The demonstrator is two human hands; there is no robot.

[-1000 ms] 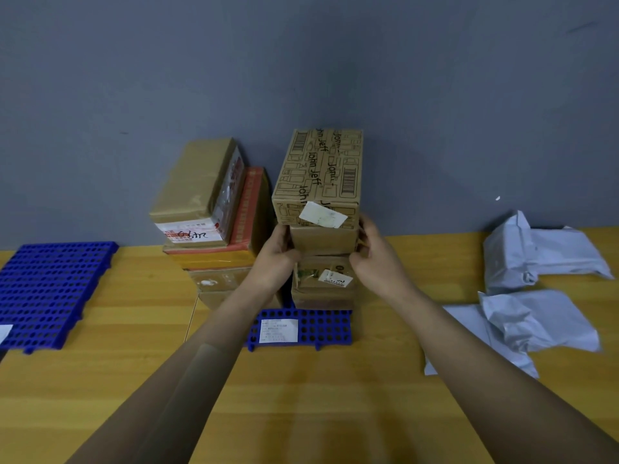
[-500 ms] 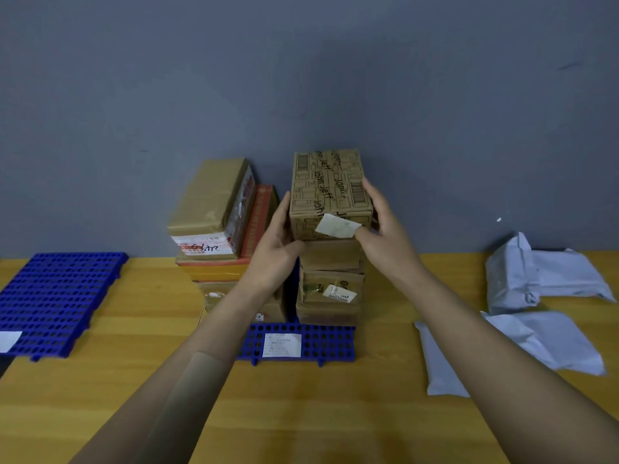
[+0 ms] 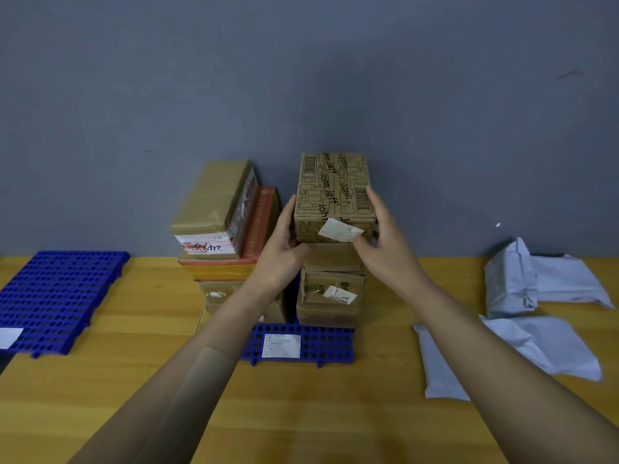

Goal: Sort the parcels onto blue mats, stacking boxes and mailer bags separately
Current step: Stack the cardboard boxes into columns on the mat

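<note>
A: Status on the printed box?
B: It's sitting on top of the right box stack, which is standing on the centre blue mat. Both hands are clasping it.
A: Grip detail?
B: Left hand is pressing its fingers up the box's left side, with the thumb tucking under the front bottom edge. Right hand is wrapping its fingers over the top right edge, with the thumb pinching the front face beside the white label. Both grips are clamping that box.
A: Lifted or resting?
B: Can't tell. The bottom edge is meeting the box beneath or hanging just above it.
A: Other parcels?
B: A second box stack is standing at the centre mat's left rear. I can't tell how much of it is on the mat. White mailer bags are lying directly on the table, right of the centre mat. Another blue mat is lying well left of it, with a paper slip on its near edge.
</note>
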